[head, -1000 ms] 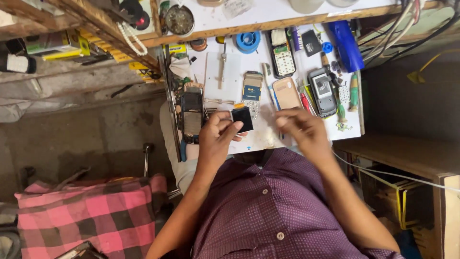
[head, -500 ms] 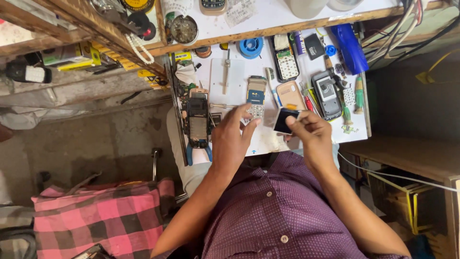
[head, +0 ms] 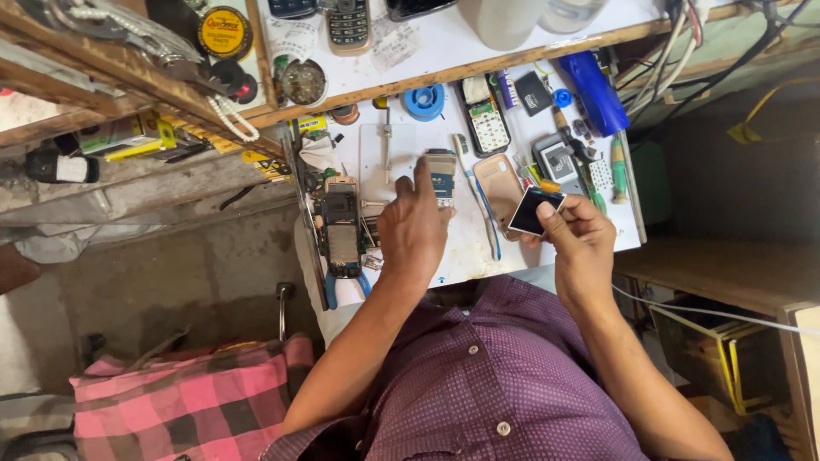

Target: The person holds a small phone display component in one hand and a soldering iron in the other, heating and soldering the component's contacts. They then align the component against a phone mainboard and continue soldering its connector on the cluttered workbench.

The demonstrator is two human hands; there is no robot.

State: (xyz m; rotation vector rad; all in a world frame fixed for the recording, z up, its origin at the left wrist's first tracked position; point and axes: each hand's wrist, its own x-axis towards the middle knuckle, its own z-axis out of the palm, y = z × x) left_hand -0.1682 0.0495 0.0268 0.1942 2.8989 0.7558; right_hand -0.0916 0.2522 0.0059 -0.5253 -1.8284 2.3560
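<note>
A small dark screen (head: 535,211) is pinched by its corner in the closed fingers of the right hand (head: 578,243) over the worktop's (head: 461,256) near edge, while the phone board (head: 442,175), lengthwise toward the far edge, is touched by the left hand (head: 416,230), which is nearer it.

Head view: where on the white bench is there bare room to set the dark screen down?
Bare strip of bench between left hand and right hand. The right end around the blue tool and green screwdriver is crowded.
</note>
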